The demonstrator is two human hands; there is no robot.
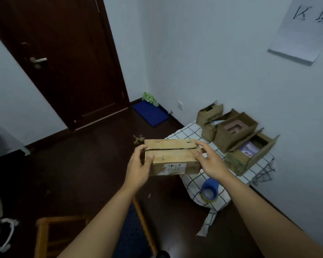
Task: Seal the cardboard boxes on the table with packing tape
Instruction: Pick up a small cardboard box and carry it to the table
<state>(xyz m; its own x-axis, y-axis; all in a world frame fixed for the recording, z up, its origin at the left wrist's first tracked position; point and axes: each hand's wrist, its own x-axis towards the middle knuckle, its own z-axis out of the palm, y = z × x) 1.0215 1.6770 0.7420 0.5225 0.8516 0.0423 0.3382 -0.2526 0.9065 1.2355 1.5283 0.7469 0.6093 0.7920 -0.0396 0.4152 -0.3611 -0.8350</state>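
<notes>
Head view: I see both forearms stretched forward from the bottom edge, meeting on one box held in the air just left of the surface, over the dark floor.

My left hand grips the box's left end. Its thumb lies on the top flap near the corner, and the fingers curl round the end, reaching up to the seam. The wrist is bent slightly inward.

My right hand holds the right end, palm turned toward the box. Its fingers are curled and a little spread over the top right corner, with the thumb lower on the near side.

The box sits level, long side toward me. Its two top flaps are folded down and meet along a dark seam with no tape that I can see. A white label shows on the near face.

The surface is covered with a white checked cloth. A blue tape roll lies on it near its front edge, below my right wrist and apart from it.

Three more boxes stand along the wall side, flaps open: the far one, the middle one and the near one, close together.

A dark door stands at the left rear.
</notes>
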